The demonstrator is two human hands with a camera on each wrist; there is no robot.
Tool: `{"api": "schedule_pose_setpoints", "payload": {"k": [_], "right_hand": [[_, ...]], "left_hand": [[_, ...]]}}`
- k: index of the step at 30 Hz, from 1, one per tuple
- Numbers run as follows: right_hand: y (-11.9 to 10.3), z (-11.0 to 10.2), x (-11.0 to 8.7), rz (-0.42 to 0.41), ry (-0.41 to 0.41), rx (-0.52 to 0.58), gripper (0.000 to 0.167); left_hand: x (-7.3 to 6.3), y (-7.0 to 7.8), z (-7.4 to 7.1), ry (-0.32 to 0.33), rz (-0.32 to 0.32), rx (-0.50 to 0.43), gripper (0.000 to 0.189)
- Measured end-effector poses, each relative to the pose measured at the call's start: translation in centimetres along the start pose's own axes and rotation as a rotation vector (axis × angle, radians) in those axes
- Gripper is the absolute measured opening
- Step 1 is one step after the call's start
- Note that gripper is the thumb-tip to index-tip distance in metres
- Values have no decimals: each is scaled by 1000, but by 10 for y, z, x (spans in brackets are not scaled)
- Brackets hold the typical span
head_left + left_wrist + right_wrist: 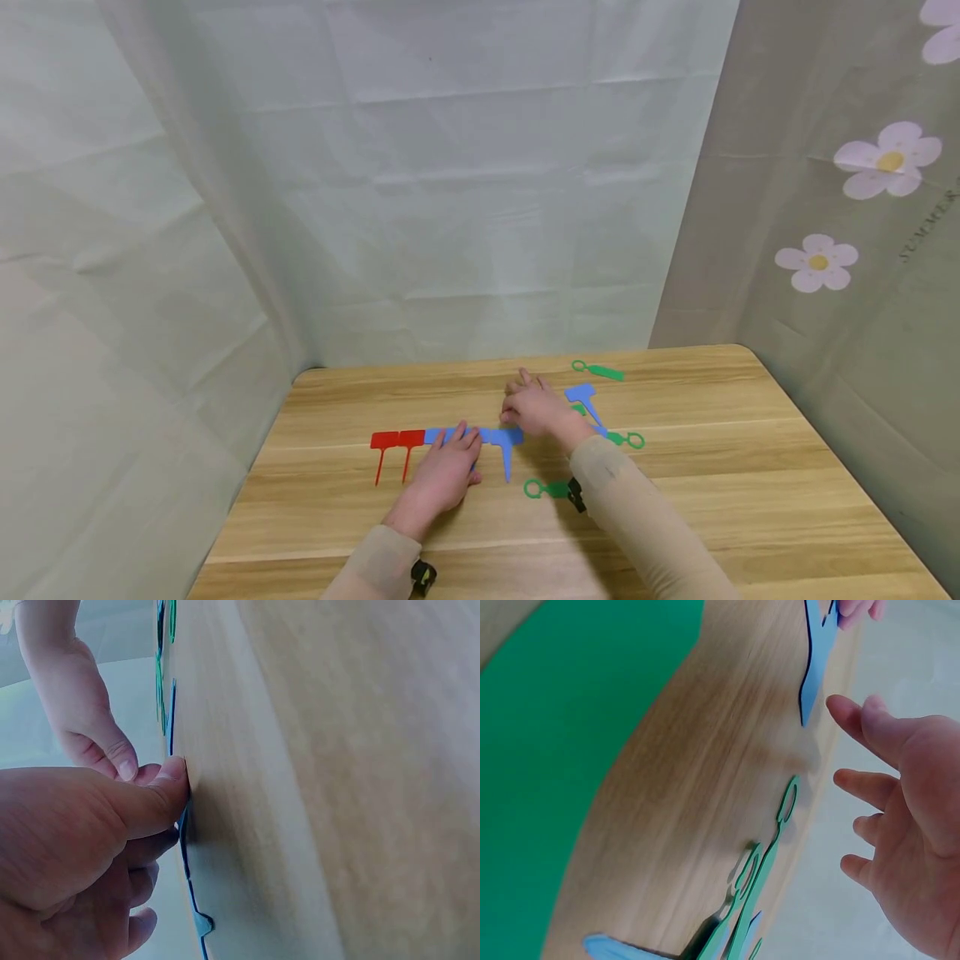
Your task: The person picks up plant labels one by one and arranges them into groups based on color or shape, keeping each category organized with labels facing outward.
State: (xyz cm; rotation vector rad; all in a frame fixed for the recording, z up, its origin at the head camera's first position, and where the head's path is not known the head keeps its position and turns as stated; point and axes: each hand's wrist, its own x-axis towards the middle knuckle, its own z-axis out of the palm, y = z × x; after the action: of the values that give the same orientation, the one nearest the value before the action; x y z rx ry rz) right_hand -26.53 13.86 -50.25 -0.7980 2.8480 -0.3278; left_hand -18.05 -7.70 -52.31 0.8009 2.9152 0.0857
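Red and blue T-shaped plant labels lie head to head in a row on the wooden table. Two red labels (385, 440) form its left end, and a blue label (506, 438) is at the right end. My left hand (448, 468) rests on the blue middle of the row, fingers extended over the heads and hiding part of them. My right hand (536, 406) hovers just beyond the row's right end, fingers loosely bent around nothing. In the right wrist view its fingertips (842, 778) are apart, near the tip of a blue label (819, 660).
Right of the row lie a loose blue label (580, 392) and several green ring-ended tags, one (604, 372) near the back edge. Another green tag (557, 489) is partly under the right forearm. Fabric curtains (480, 208) stand behind the table (750, 500) and at its sides.
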Motion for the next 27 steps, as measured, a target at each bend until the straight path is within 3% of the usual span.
{"api": "schedule_pose_setpoints", "payload": {"k": [13,19,23,27], "right_hand": [[3,-10,-9,-4,19,-15,28],[8,-15,-26,-4,49,133,29],[11,-16,-43,5,53,261,38],[14,-14,-56,1,36,304,42]], "left_hand": [[-3,4,2,69,24,0,59],[-2,14,1,112,55,-13,61],[1,26,2,108,83,4,61],[3,33,5,97,103,26,59]]}}
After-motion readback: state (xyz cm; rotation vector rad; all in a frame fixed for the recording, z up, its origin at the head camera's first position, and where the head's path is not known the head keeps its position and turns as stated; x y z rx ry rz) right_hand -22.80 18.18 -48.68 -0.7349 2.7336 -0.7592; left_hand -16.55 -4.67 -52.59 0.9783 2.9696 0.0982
